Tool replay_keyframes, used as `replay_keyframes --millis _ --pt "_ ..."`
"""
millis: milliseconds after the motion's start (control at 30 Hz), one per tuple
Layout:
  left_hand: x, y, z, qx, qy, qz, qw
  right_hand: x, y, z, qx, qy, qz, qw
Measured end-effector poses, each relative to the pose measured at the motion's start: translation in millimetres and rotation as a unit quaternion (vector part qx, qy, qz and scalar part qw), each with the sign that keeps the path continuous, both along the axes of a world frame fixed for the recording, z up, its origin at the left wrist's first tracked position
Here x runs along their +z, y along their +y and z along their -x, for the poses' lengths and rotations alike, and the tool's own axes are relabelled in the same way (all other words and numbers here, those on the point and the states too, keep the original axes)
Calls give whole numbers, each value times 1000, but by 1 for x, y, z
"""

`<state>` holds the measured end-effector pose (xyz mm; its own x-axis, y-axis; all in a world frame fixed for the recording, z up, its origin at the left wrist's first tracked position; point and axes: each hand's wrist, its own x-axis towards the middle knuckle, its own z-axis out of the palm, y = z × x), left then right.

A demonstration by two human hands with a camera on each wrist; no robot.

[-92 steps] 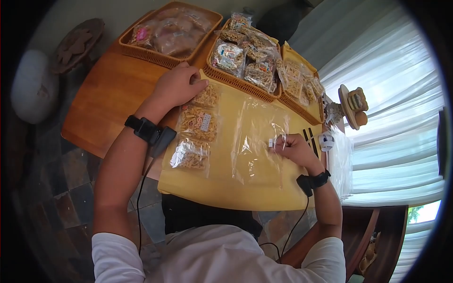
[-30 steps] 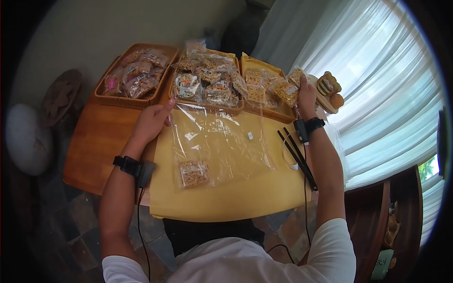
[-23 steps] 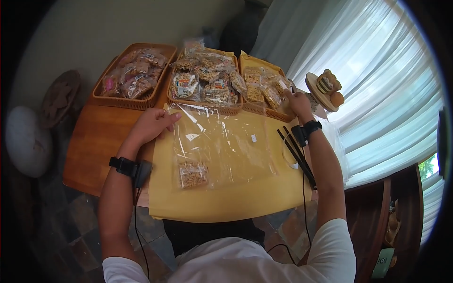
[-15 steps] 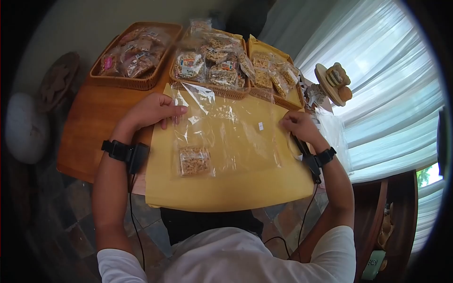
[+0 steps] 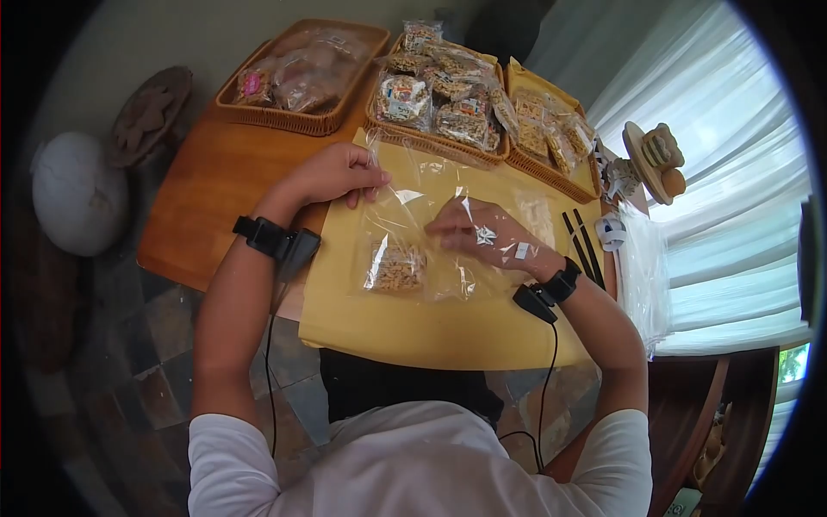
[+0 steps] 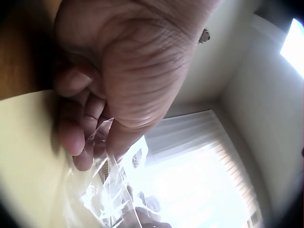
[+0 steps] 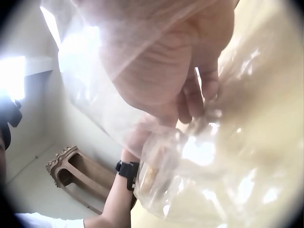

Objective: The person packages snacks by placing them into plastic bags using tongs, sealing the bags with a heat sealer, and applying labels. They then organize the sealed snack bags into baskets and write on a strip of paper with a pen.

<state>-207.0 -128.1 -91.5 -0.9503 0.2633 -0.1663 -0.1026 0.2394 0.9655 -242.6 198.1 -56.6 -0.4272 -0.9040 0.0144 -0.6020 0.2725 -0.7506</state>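
Note:
A large clear plastic bag [image 5: 448,276] lies over the yellow sheet. In its left part rests a packet of light-coloured crunchy snack pieces [image 5: 398,267]. My left hand [image 5: 340,175] pinches the bag's edge between thumb and fingers, and the left wrist view shows the film at its thumb tip. Beneath the bag's upper film, my right hand [image 5: 482,231] reaches left with fairly straight fingers toward the packet and holds nothing visible. A small white label [image 5: 522,251] on the film overlaps its wrist. In the right wrist view, the film drapes over the right hand [image 7: 166,61].
Three wicker baskets line the table's back: left basket [image 5: 332,121], middle basket [image 5: 413,138] and right basket [image 5: 551,177], all holding packaged snacks. Two black sticks [image 5: 586,246] lie at the right beside a white roll [image 5: 611,233]. A stand [image 5: 650,164] with bread-like ornaments is behind.
Three packets lay at the left at first; one shows now, in the bag. My right hand held a packet over the right basket, let go, then came back left under the bag's film.

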Motion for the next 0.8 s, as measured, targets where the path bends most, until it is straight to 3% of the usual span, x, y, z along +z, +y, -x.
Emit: replay_keyframes --millis 33,100,200,233,267,300,333,367,467,667,700,733,800 --pt "0 -1 1 0 3 -11 1000 -3 -9 -3 -1 1 1 1000" --pt "-2 -1 1 1 -1 -14 1000 -8 -26 -7 47 110 61 991" --pt "-4 -1 2 4 -7 -25 1000 -20 -40 -10 11 53 46 997" --pt "-4 -1 2 5 -10 -33 999 -26 -45 -11 -48 -70 66 994" --pt "-5 -1 2 4 -10 -33 999 -25 -42 -8 -49 -69 66 994" --pt "-3 0 2 2 -10 -35 999 -8 -46 -9 -97 -218 -2 971" --pt "-2 1 1 1 -9 -37 999 2 -48 -8 -141 -361 -71 919" --pt "-2 2 1 1 -8 -38 999 -8 -49 -2 -115 -409 -73 902" --pt "-2 5 3 -5 12 -51 999 -5 -57 0 -75 -380 -117 914" --pt "5 14 -1 32 89 -113 989 -2 -79 -17 -113 -248 -148 951" --pt "10 17 -5 60 100 -120 986 -3 -82 -25 -122 -167 -142 968" --pt "13 22 -7 86 110 -129 982 13 -87 -34 -133 -85 -136 978" --pt "11 24 -5 91 126 -127 980 36 -81 -42 -148 -107 -141 973"
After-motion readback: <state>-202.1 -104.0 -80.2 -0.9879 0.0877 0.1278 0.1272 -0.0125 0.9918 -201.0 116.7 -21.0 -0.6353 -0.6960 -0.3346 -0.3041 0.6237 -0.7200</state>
